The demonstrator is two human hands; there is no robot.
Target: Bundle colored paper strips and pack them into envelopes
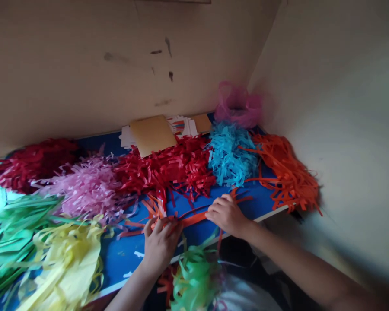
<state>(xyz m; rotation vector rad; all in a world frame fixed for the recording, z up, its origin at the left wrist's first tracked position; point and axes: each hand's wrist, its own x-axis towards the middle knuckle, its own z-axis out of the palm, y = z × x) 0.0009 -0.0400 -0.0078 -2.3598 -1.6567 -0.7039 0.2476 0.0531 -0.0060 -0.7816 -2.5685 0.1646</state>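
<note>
Some orange paper stretches between both grips.

The orange strip is matt and paper-like. The blue tabletop is smooth and faintly glossy. The pink bag is thin, translucent plastic.

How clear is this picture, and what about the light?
Head view: dim, uneven light, with the back wall darkening upward; head view: the pink bag and bottom-centre green strips look blurred, the orange strip between the hands somewhat clearer.
</note>
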